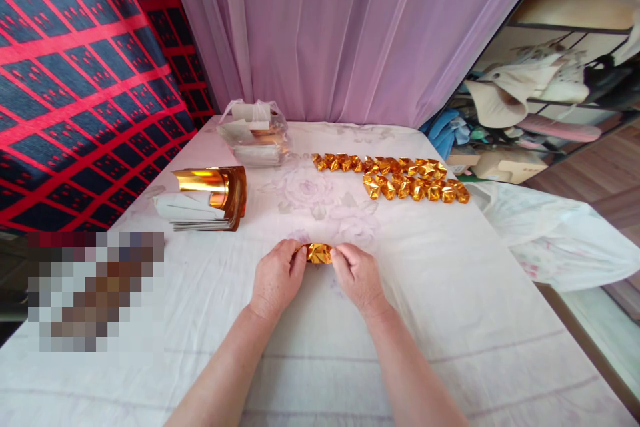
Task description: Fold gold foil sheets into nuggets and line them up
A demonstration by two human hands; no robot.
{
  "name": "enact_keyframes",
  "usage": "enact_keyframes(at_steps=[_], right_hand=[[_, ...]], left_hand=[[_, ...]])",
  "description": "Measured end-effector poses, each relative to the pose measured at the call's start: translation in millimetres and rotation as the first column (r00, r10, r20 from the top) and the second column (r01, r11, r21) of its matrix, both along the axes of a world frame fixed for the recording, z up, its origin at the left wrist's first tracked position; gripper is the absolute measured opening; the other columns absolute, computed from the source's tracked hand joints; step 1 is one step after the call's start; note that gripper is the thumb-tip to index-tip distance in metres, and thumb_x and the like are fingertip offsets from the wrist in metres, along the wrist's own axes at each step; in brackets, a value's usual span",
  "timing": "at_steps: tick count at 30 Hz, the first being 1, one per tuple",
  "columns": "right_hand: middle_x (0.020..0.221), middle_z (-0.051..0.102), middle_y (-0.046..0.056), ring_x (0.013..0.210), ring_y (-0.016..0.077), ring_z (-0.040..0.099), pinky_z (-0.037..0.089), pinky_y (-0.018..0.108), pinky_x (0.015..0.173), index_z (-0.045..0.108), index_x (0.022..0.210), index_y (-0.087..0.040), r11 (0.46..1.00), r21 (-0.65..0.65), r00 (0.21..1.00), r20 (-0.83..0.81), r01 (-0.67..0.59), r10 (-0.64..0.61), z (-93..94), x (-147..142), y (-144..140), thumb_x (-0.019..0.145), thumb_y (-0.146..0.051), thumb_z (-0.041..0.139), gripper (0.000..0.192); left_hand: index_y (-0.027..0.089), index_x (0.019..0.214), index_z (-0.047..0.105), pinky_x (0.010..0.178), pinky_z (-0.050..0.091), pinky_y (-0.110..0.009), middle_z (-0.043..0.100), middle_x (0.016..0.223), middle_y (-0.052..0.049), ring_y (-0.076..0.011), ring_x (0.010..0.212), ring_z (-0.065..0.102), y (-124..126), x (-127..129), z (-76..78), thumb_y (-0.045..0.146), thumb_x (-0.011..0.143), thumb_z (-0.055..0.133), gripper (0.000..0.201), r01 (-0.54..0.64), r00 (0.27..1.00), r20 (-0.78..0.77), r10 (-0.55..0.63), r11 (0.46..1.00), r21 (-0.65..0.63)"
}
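A folded piece of gold foil paper (319, 253) is stretched between my two hands, just above or on the tablecloth; I cannot tell which. My left hand (280, 273) pinches its left end between thumb and fingers. On the opposite end, my right hand (359, 273) has the same kind of pinch. Creases run across the shiny middle, while both ends are hidden by my fingers. Beyond my hands to the right lie two rows of folded gold foil pieces (415, 187). A stack of gold and white foil paper sheets (210, 197) rests to the left.
A clear plastic bag (255, 137) with more sheets stands at the back left. The floral cloth (320, 373) covers the table. Purple curtains (310, 33) hang behind it. Shelves with caps (500, 100) and a white bag (560, 233) are at right. A patch at left is blurred out.
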State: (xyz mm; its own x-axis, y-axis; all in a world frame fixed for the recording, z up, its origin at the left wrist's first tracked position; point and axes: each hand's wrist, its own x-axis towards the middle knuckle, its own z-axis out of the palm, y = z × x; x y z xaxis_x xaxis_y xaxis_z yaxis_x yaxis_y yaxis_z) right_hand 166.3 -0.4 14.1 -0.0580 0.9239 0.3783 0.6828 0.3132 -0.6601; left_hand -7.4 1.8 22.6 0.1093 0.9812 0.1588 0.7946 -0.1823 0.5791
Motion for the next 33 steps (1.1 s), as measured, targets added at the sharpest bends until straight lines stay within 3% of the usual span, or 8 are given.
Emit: enact_keyframes(at_steps=[6,15,21,27,33], right_hand=[[0.052,0.049,-0.002,0.051,0.0119,0.044,0.031,0.025,0.054,0.041,0.055,-0.024,0.999,0.046,1.000,-0.007,0.004,-0.004,-1.6,-1.0,-0.8,0.091,-0.029,0.038,0.036],[0.053,0.053,0.000,0.053,0.0131,0.046,0.029,0.026,0.056,0.046,0.057,-0.023,0.988,0.130,0.984,0.142,0.085,-0.103,-7.5,0.1,0.9,0.091,-0.025,0.038,0.035],[0.054,0.054,0.000,0.052,0.0132,0.047,0.030,0.026,0.056,0.047,0.057,-0.023,0.989,0.129,0.989,0.117,0.073,-0.088,-7.0,-1.6,-0.1,0.092,-0.025,0.039,0.036],[0.055,0.054,0.000,0.054,0.0132,0.048,0.030,0.026,0.057,0.046,0.058,-0.023,0.988,0.148,0.990,0.126,0.051,-0.070,-5.3,-1.6,-1.7,0.091,-0.024,0.042,0.033],[0.054,0.052,-0.001,0.052,0.0128,0.047,0.031,0.025,0.056,0.044,0.057,-0.023,0.994,0.088,0.995,0.071,0.060,-0.067,-4.5,0.9,-1.6,0.091,-0.027,0.042,0.034]], left_hand=[[0.021,0.085,0.062,0.065,0.043,-0.026,0.066,0.082,-0.002,-0.0163,0.075,0.063,-0.6,1.7,0.1,0.024,0.094,0.047,0.018,-0.009,1.000,-0.005,0.009,1.000,-0.006],[0.021,0.083,0.061,0.067,0.045,-0.027,0.068,0.079,-0.003,-0.0165,0.074,0.063,-1.1,3.1,-1.4,0.026,0.093,0.045,0.020,-0.012,0.997,0.075,0.012,1.000,0.007],[0.021,0.079,0.060,0.060,0.043,-0.023,0.065,0.070,0.001,-0.0138,0.065,0.062,0.9,3.2,-4.3,0.030,0.095,0.041,0.026,-0.056,0.991,0.123,0.058,0.998,-0.022],[0.021,0.081,0.060,0.065,0.044,-0.027,0.067,0.078,-0.003,-0.0173,0.072,0.064,1.0,0.0,-2.2,0.030,0.093,0.043,0.023,-0.111,0.989,0.097,0.110,0.994,0.002],[0.022,0.079,0.060,0.064,0.042,-0.026,0.066,0.075,-0.001,-0.0168,0.071,0.063,1.9,-2.0,-1.2,0.028,0.093,0.043,0.022,-0.118,0.990,0.072,0.119,0.993,-0.011]])
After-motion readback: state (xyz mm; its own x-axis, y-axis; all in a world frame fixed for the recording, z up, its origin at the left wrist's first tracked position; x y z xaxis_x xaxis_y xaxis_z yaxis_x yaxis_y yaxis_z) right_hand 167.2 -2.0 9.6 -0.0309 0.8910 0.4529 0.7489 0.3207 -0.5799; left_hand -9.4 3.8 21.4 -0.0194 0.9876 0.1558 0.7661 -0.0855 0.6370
